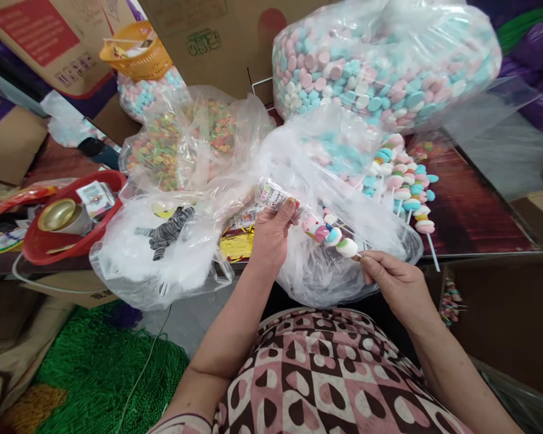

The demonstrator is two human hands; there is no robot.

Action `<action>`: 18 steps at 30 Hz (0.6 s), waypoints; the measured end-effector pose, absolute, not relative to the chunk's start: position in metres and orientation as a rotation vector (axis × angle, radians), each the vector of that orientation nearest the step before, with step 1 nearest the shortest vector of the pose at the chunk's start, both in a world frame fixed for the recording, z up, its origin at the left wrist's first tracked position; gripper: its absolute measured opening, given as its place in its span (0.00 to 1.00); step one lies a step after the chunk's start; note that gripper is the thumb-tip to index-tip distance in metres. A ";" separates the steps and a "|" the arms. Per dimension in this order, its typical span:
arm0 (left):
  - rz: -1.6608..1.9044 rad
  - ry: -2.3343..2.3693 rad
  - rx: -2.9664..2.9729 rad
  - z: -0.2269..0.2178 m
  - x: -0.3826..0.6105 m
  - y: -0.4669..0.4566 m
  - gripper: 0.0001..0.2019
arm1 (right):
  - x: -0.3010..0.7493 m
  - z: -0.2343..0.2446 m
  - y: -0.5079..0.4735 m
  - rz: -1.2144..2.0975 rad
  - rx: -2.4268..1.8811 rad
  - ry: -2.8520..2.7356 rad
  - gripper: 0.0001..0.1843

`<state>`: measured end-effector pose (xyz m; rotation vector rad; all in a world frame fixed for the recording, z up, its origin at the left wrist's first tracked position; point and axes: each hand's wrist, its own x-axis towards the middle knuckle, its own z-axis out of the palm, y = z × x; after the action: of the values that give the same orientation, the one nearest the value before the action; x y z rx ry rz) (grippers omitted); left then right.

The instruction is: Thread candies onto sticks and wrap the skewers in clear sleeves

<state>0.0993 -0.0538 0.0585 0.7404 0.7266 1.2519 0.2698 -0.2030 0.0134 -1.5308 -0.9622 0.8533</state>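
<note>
My left hand [270,232] is closed around a small clear printed wrapper [274,196], thumb pressed on it. My right hand [391,278] pinches the stick end of a candy skewer [329,234] loaded with pink, blue and white marshmallow sweets, whose tip points toward the wrapper. Both hands hover over a clear plastic bag [326,271] at the table's front edge. Finished skewers [405,184] lie in a pile just beyond my right hand.
A huge bag of pastel sweets [380,60] fills the back. Bags of coloured ring candy [181,141], a white-sweets bag [163,253], a red basin [72,220], an orange basket [138,51], cardboard boxes and green mesh [104,367] surround me.
</note>
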 end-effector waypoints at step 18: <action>1.292 0.765 0.850 0.057 0.110 -0.072 0.14 | 0.260 0.019 -0.206 0.584 -1.591 -1.144 0.10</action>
<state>0.1096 -0.0716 0.0566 0.8497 0.7653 1.2921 0.2602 -0.2055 0.0188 -1.5912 -1.1439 0.5845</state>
